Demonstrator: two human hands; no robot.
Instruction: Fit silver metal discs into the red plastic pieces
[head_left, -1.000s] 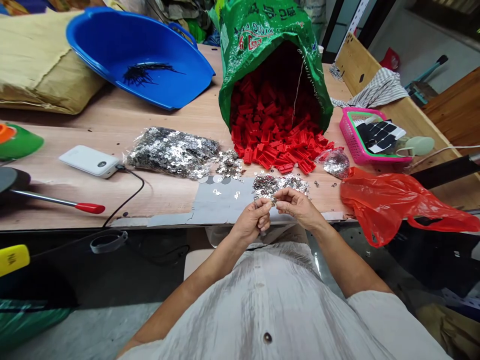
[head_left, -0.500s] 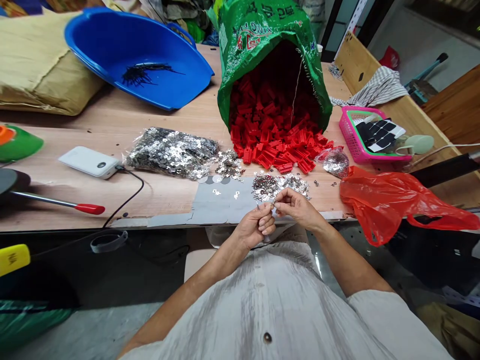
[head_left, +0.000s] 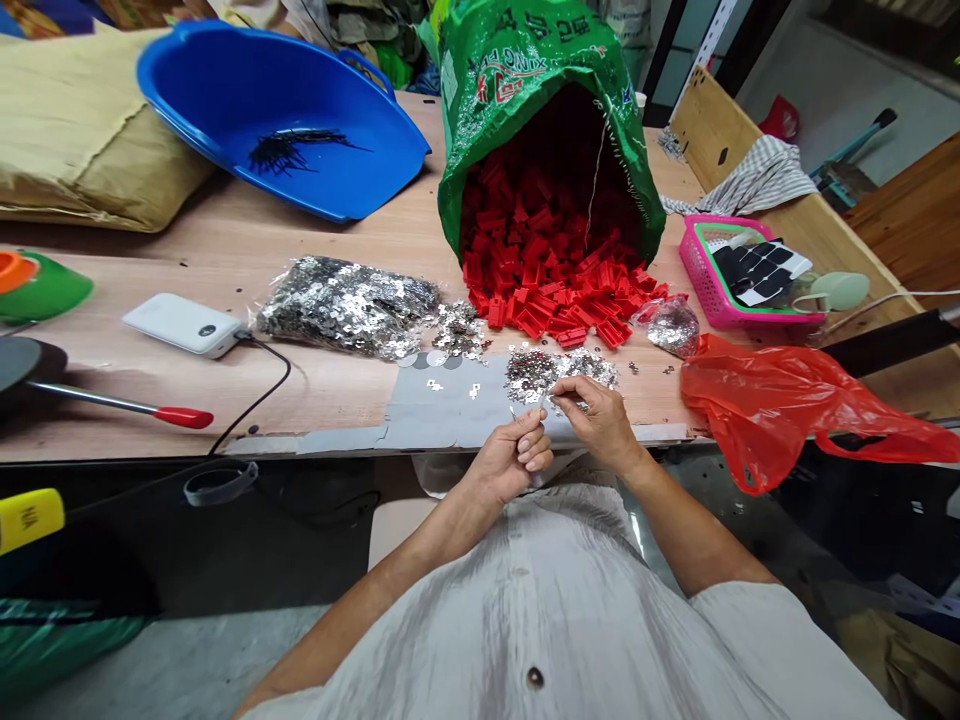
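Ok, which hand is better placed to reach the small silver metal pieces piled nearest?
Likely the right hand: it appears right at the near edge of that silver metal pile. The left hand sits lower, curled on something thin.

Both bare forearms [head_left: 409, 560] angle inward to the middle of the table's front edge [head_left: 345, 440]. The left hand [head_left: 514, 458] sits across that edge, fingers curled toward the palm, thumb laid against the forefinger. The right hand [head_left: 604, 428] bends in over the edge, thumb and forefinger tips close together, just beside the left's.
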